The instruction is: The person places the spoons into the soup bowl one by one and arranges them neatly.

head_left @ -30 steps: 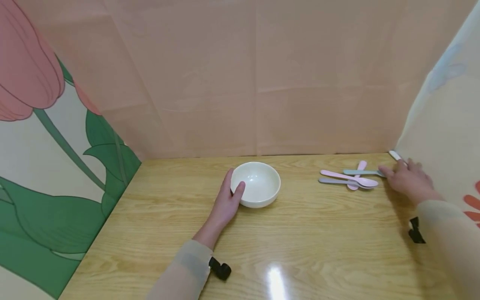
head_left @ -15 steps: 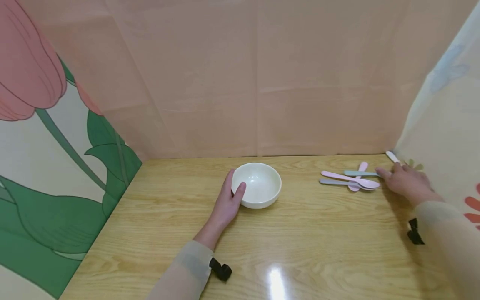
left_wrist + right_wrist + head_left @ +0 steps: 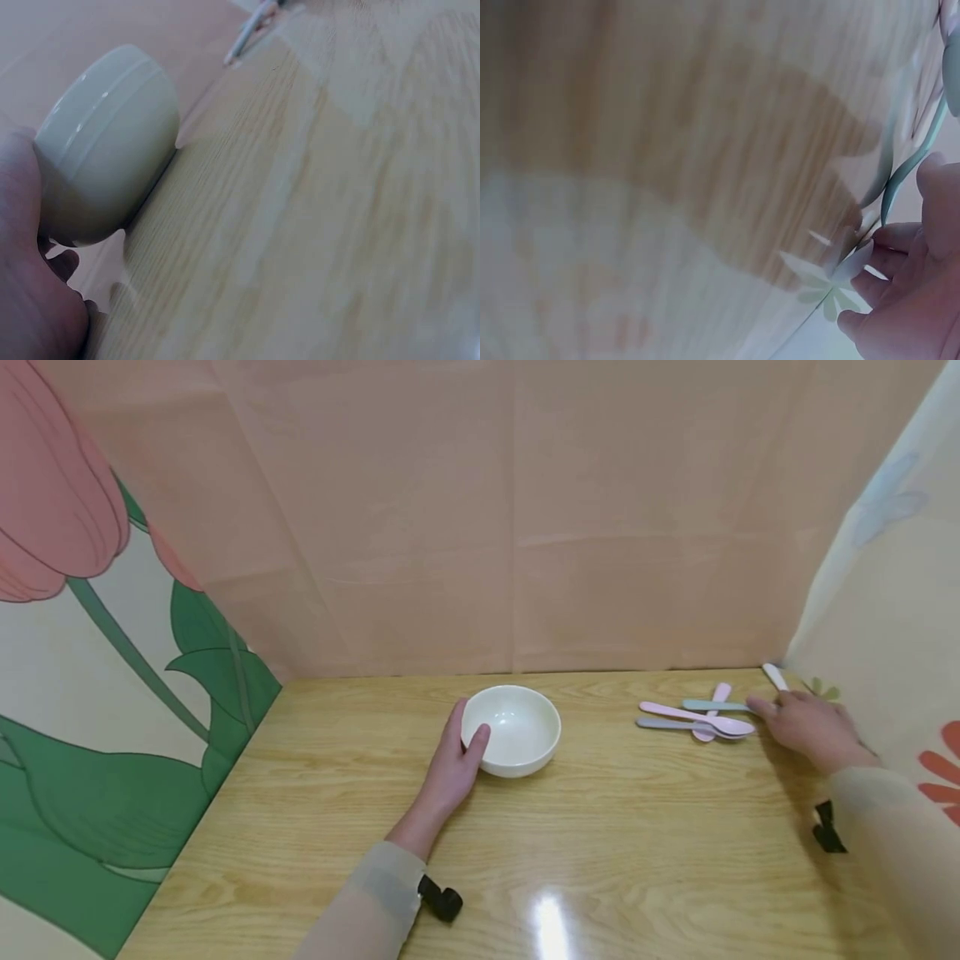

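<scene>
A white bowl [image 3: 519,731] stands upright at the back middle of the wooden table. My left hand [image 3: 450,767] grips its left side, thumb over the rim and fingers along the outer wall. In the left wrist view the bowl's outside [image 3: 112,142] faces the camera. At the back right, my right hand [image 3: 813,731] holds a white spoon [image 3: 773,676]; its handle sticks out beyond the fingers. The right wrist view has curled fingers at the spoon's white end [image 3: 855,261]. My thumb reaches the covered end of a pale blue-green utensil [image 3: 712,705].
Left of my right hand lies a crossed pile with a pink spoon [image 3: 731,725], a second pink utensil [image 3: 722,692] and a grey-purple one [image 3: 663,723]. Patterned side walls [image 3: 900,610] and a plain back wall [image 3: 420,568] bound the table [image 3: 600,843].
My right hand has shifted a little to the left, and the white spoon's handle has moved left with it. The left hand and bowl stay in place.
</scene>
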`<state>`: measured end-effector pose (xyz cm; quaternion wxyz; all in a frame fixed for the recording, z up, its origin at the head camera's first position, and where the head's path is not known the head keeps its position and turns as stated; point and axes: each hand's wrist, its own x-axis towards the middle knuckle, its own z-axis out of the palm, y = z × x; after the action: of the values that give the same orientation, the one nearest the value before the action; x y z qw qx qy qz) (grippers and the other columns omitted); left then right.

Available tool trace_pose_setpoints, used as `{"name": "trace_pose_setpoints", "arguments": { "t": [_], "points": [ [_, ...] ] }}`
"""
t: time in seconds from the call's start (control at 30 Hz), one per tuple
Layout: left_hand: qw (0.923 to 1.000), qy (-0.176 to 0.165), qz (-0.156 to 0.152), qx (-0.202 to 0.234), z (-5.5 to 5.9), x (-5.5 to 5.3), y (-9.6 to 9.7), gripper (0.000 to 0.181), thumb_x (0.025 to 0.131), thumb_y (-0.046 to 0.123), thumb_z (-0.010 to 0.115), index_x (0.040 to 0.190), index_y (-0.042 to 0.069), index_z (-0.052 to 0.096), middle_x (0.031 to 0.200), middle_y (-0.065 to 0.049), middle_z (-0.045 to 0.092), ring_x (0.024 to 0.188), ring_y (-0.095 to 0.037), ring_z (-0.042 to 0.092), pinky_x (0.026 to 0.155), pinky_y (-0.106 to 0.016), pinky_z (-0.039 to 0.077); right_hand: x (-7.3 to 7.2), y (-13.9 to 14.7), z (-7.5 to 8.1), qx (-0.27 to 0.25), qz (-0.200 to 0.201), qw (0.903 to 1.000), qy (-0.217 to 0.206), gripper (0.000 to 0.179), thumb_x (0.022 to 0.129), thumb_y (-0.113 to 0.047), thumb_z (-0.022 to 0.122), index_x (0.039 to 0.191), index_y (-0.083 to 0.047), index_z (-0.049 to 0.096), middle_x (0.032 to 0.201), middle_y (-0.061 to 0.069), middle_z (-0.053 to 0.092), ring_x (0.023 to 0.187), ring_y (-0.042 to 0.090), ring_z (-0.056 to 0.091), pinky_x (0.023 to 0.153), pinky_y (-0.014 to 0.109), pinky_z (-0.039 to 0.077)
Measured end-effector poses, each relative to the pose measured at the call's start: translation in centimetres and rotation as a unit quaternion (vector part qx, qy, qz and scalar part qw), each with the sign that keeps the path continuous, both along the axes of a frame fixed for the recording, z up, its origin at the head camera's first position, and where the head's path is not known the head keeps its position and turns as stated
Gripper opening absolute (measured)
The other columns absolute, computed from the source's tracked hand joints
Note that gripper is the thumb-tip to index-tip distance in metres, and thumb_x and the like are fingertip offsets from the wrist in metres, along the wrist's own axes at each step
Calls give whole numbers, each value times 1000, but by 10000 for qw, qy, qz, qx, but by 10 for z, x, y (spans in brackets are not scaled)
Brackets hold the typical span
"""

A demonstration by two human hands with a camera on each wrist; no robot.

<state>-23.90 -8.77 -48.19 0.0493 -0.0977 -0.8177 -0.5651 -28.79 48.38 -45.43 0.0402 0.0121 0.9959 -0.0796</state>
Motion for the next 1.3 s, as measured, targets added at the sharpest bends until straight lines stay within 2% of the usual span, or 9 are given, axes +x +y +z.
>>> {"name": "trace_pose_setpoints", "arguments": {
  "t": [0.13,0.3,0.47,0.73,0.97,1.03,1.17,1.3],
  "points": [
    [10000,22,26,-42,0,-2,-1,76,117,53,51,178,19,20,182,-6,25,166,-24,23,135,-48,20,-4,2,-2,128,156,9998,65,101,116,-67,20,145,28,39,150,53,35,132,78,36,105,88,33],
    [10000,-6,-6,-68,-1,-3,1,78,116,55,51,178,20,20,182,-5,25,167,-25,23,135,-49,20,-8,9,-5,5,124,9997,192,99,116,-65,25,142,30,38,142,56,38,123,79,41,103,86,38],
    [9999,-120,-22,-94,-3,-2,2,79,116,56,51,178,19,19,182,-4,24,167,-24,22,135,-48,21,-8,15,-5,-212,56,9993,317,95,117,-63,28,137,30,36,131,57,35,118,78,35,99,86,37],
    [9999,-122,17,-52,-1,0,5,78,116,55,51,178,20,20,182,-5,25,166,-25,23,135,-48,20,-10,23,-9,-486,-160,9980,382,96,116,-64,28,142,29,27,133,60,26,123,78,31,102,86,34],
    [9998,-195,-1,-55,0,-1,7,78,115,57,50,179,24,19,182,-2,24,166,-21,22,135,-46,20,-16,28,-10,-282,-14,9995,129,105,116,-65,20,145,34,30,142,63,21,134,79,20,111,88,25],
    [9998,-172,-5,-59,1,-2,7,78,115,56,51,179,23,19,182,-2,24,166,-21,22,135,-46,20,-15,27,-8,-189,64,9996,187,98,117,-61,23,142,32,39,141,61,28,133,77,25,109,88,29],
    [9998,-195,-7,-87,1,-2,7,78,115,56,51,179,24,19,182,-1,24,166,-20,22,135,-45,20,-12,21,-2,17,289,9983,502,71,120,-40,37,126,29,51,131,54,48,125,71,36,103,85,35],
    [9997,-228,-3,-95,1,-3,8,78,115,57,50,179,24,18,182,-1,23,166,-20,21,135,-45,20,-9,14,2,-95,233,9971,720,51,116,-23,50,120,27,56,127,52,53,125,70,38,102,84,38]
  ]
}}
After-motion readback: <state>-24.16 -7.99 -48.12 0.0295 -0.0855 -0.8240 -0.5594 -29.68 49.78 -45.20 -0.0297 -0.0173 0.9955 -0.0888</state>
